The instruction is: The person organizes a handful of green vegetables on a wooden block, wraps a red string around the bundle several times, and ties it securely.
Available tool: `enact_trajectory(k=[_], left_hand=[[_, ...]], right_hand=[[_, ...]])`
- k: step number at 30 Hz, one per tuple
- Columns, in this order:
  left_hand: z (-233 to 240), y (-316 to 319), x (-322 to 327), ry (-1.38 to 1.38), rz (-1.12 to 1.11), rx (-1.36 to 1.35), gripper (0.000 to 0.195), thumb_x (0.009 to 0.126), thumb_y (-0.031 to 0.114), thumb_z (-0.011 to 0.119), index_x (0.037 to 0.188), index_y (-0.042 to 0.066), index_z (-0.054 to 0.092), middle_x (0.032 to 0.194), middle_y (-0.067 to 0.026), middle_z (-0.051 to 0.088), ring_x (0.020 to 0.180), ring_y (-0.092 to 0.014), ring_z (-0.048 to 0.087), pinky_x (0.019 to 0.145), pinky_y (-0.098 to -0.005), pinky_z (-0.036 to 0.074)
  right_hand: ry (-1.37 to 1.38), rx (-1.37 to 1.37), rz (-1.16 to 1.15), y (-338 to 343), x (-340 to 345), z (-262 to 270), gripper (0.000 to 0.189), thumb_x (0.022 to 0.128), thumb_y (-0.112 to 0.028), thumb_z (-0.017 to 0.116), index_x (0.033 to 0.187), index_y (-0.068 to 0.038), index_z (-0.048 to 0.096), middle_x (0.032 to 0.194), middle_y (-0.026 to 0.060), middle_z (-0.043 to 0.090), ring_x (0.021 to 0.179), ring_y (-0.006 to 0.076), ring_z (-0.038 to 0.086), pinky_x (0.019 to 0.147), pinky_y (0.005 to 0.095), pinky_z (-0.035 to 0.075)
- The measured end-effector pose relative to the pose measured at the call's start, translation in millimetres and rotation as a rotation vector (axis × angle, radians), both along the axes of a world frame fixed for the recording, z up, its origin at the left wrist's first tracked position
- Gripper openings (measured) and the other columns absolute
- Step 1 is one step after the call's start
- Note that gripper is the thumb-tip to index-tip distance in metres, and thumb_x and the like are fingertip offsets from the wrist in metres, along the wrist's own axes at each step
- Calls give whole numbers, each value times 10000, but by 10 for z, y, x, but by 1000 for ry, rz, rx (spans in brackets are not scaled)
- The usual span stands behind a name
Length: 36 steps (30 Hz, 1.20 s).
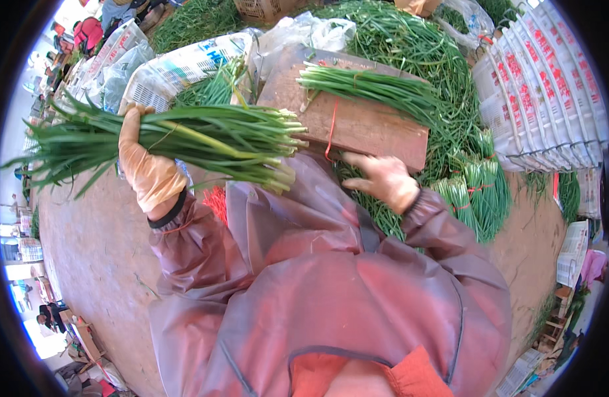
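Note:
My left hand [153, 168], in a thin tan glove, grips a thick bunch of chives [195, 134] by its middle. Its pale cut ends point right and its leaves spread to the left. A thin band seems to circle it. My right hand [384, 179], blurred, hovers by the front edge of a wooden board [379, 129], thumb and fingers apart with nothing visible between them. Just left of those fingertips, a red tie strand [332, 126] hangs over the board's edge. On the board lies a second, smaller bunch of chives [369, 84], white ends to the left.
Loose chives [403, 34] are heaped behind and right of the board. Several red-tied bunches [475, 188] stand at right, below stacked white plastic baskets [537, 89]. A white basket [185, 69] holding chives is at left. Red strands [216, 203] lie by my lap. People are in the background.

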<state>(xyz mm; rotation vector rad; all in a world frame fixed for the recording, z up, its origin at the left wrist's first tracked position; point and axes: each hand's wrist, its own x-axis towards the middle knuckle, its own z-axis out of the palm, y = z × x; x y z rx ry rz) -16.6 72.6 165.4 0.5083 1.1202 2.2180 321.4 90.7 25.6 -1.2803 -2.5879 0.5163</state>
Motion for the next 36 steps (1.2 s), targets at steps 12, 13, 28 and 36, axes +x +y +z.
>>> enact_trajectory(k=[12,13,28,36], left_hand=[[-80,-26,-316,-112,69,-97,151,801,131,656,886,15,610,818,-85,622,744,-205,597,697,-333,519],[-83,-20,-397,-154,100,-105,142,804,128,650,874,14,605,816,-90,621,743,-209,597,701,-341,525],[261,90,-237,52,83,166,162,905,217,534,964,77,588,970,-63,635,911,-230,607,830,-413,501],[-371,103,-620,-134,-380,444,231,919,185,519,1050,1,569,1009,-105,611,949,-226,586,871,-372,492]], right_hand=[[-53,-124,311,268,-257,27,260,801,-329,613,765,-72,589,683,131,588,672,336,608,600,438,489],[-409,-330,206,286,-3,-178,285,798,-360,627,831,-77,621,743,140,625,750,332,628,667,440,500],[1736,-1003,305,498,-1854,17,179,871,-185,610,985,-48,599,722,39,593,571,106,510,475,259,385],[1370,-597,449,479,-1319,-26,232,876,-141,600,1081,-35,581,867,100,659,658,116,595,539,237,466]])
